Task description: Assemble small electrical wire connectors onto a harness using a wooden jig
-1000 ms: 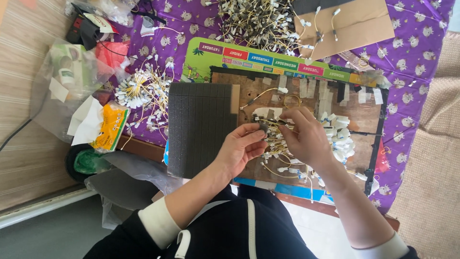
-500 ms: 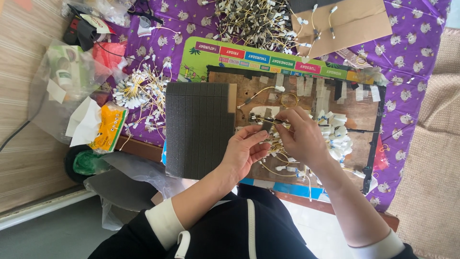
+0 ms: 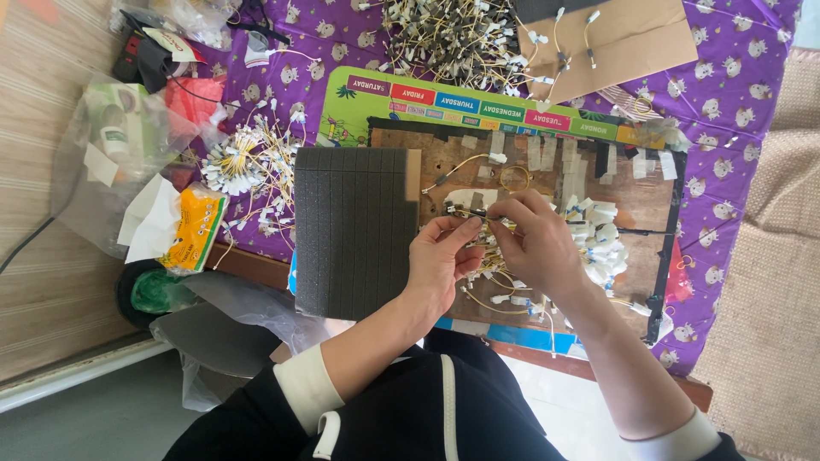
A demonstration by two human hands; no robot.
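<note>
Now both hands meet over the brown wooden work board (image 3: 649,201), which has many small strips of pale tape on it. The left hand (image 3: 437,260) has its fingers curled, and thumb and forefinger are closed on a thin yellow wire with white end pieces (image 3: 480,215). The right hand (image 3: 534,239) comes from the other side and pinches the same wire, so the fingertips of the two hands almost touch. The wire is held just above the middle of the board. Under the hands lies a loose heap of similar yellow wires (image 3: 500,277), and to the right of it a cluster of white tape tabs (image 3: 598,235).

Just left of the hands, partly on the board, lies a dark grey foam block cut in narrow strips (image 3: 354,230). Behind the board there is a green card with coloured labels (image 3: 367,107), and all this rests on a purple cloth with a small white animal print (image 3: 743,94).

About containers: a clear plastic bag (image 3: 102,162) lies at the far left edge of the cloth, with white paper pieces and something green inside; I cannot tell more exactly. Beside it is a yellow and orange printed packet (image 3: 192,230), with white paper just beside it. A second clear bag (image 3: 184,17) at the top left holds small pale things, too blurred to tell.

At the top a large pile of wires with dark and white ends (image 3: 453,38) lies open on the cloth, near a flat piece of brown cardboard (image 3: 615,43). One tied bundle of yellow wires with white tips (image 3: 239,166) lies left of the foam block.
</note>
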